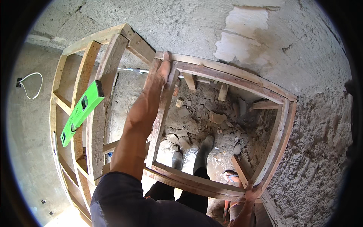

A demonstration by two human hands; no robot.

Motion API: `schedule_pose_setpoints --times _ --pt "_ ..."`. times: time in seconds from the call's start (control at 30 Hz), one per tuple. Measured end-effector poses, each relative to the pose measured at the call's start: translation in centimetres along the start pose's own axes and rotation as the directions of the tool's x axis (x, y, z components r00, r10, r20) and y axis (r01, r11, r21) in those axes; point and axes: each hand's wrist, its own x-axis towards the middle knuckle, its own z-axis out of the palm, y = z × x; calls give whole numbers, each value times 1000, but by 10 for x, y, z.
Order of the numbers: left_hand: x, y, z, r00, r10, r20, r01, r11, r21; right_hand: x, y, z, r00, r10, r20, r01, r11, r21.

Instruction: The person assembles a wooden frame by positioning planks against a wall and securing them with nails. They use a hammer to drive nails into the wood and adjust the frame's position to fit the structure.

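My left arm reaches out to the far left corner of a rectangular wooden frame [227,76], where my left hand [164,69] grips the timber. At the frame's near right corner, my right hand [250,192] is closed around the wood, its fingers partly hidden. The frame stands against the rough wall, and its middle is open, showing the ground below. To the left, a bright green spirit level [81,112] rests slanted across a larger timber frame [101,109], apart from both hands.
Broken masonry rubble [217,118] lies beneath the frame, beyond my grey boots [205,146]. Another person's sandalled foot [231,176] is at the lower right beside a slanted wooden piece [239,169]. A white cable loop [39,80] sticks out of the left wall.
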Motion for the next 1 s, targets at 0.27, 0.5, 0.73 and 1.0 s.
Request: schedule_pose_setpoints --times 0.27,0.5,0.73,1.0 --pt "2 7 -20 869 -196 454 235 972 -31 5 -6 1 1000 -27 -11 26 995 -98" --pt "-4 -4 -18 900 -107 421 131 991 -27 0 -6 1 999 21 -36 -22 1000 -14" --pt "-5 1 -12 942 -115 316 101 993 61 0 -13 0 997 -78 -17 76 994 -73" --pt "-14 8 -6 966 -119 231 74 978 194 1 6 -2 1000 2 10 -1 997 -71"
